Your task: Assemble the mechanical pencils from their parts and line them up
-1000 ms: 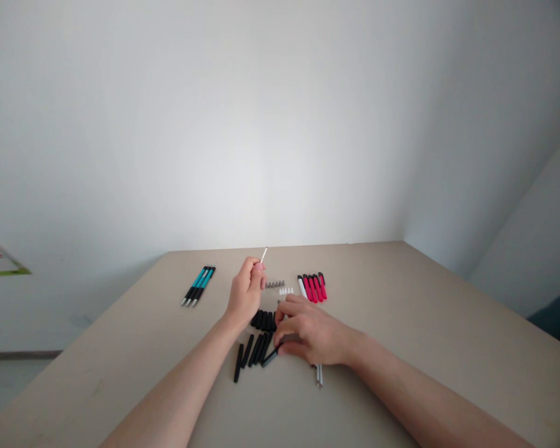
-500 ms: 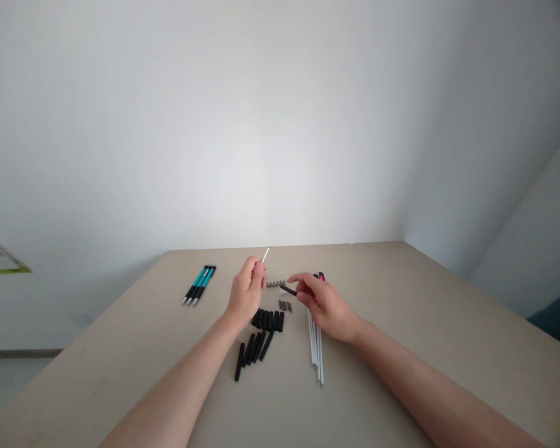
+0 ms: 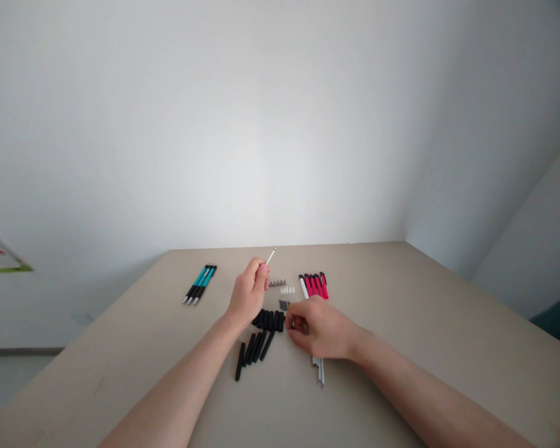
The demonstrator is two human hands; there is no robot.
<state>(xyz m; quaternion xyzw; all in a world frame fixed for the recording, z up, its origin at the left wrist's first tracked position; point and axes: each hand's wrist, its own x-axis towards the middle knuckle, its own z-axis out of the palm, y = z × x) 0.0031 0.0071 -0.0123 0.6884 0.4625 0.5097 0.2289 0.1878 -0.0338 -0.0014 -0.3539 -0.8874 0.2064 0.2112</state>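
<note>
My left hand [image 3: 248,294] is raised a little above the table and pinches a thin white pen refill [image 3: 270,256] whose tip points up and away. My right hand [image 3: 318,326] is curled low over the table beside a row of short black pen parts [image 3: 270,320]; its fingers are closed, and what they hold is hidden. Longer black pen barrels [image 3: 254,348] lie just in front of my left wrist. White refills [image 3: 319,370] stick out from under my right hand.
Three teal and black pens [image 3: 200,284] lie at the back left of the beige table [image 3: 401,311]. Red pen parts and one white one [image 3: 313,285] lie at the back right. Small grey springs [image 3: 277,284], white tips [image 3: 287,290] and dark bits [image 3: 284,304] sit between them.
My right hand rose from the black barrels holding a black part near the springs, then came back down beside the short black parts. My left hand stayed almost still with the refill.
</note>
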